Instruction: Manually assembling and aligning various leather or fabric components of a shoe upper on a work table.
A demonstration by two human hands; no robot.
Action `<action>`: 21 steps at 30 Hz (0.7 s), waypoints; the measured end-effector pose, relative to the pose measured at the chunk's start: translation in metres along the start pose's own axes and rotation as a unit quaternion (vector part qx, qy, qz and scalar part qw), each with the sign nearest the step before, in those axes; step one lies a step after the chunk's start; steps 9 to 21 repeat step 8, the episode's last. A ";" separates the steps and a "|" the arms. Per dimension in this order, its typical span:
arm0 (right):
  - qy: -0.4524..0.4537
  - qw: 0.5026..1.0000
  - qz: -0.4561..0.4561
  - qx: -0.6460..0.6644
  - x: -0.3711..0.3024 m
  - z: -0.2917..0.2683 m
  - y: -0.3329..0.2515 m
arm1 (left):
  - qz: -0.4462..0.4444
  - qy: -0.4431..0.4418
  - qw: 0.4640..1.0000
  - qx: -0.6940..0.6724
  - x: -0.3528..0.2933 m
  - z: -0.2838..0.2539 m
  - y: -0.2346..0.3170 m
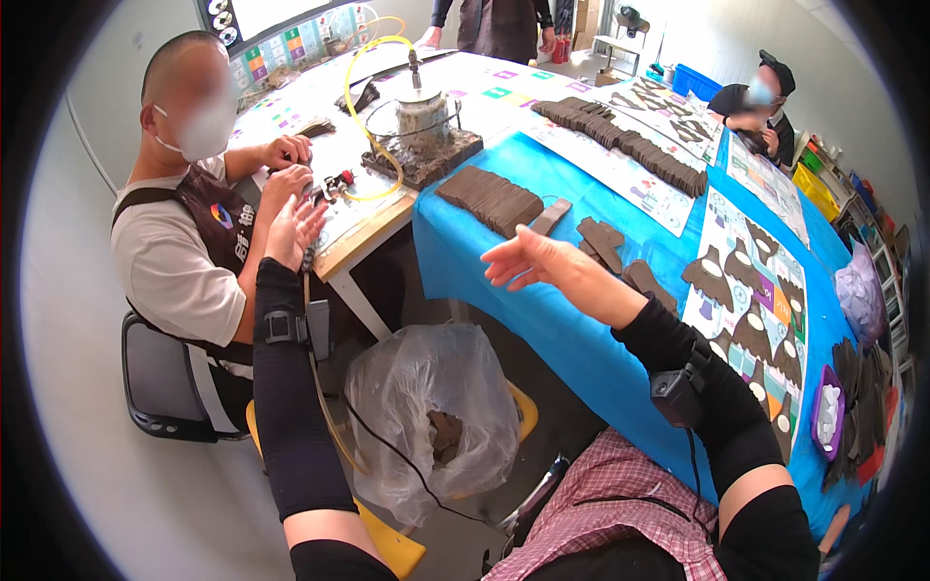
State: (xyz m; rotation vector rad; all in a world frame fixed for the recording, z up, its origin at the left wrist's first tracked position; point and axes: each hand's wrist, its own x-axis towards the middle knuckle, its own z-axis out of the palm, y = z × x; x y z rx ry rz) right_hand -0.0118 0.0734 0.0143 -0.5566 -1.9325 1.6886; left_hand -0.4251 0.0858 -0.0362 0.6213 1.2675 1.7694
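Lap: pink checked cloth over the person's knees, at the lower edge.
Bag: clear plastic bag on the floor between the forearms, with dark scraps at its bottom.
Tray: small purple tray of white bits at the near right of the blue table.
Right hand: right hand open and empty, fingers spread and pointing left, raised over the table's near edge; a black sleeve and wrist device run back along the forearm.
Left hand: left hand open, palm turned right, holding nothing, raised by the edge of the white table.
Dark pieces: loose dark pieces lie flat on the blue table just beyond the right hand, not touched.
Stack: a slanted stack of dark slabs stands just behind them.
Co-worker: a seated person at the left, both hands on small parts at the white table.
Machine: a grey pot on a dark base with a yellow hose.
Far row: a long row of dark slabs across the blue table.
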 end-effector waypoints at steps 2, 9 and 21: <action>-0.028 1.000 0.009 -0.003 0.004 0.009 0.000 | 0.006 -0.005 1.000 0.029 -0.011 -0.020 0.013; -0.063 0.998 0.023 -0.019 0.009 0.022 0.009 | 0.007 -0.062 0.990 0.123 -0.013 -0.030 0.016; -0.063 0.998 0.023 -0.019 0.009 0.022 0.009 | 0.007 -0.062 0.990 0.123 -0.013 -0.030 0.016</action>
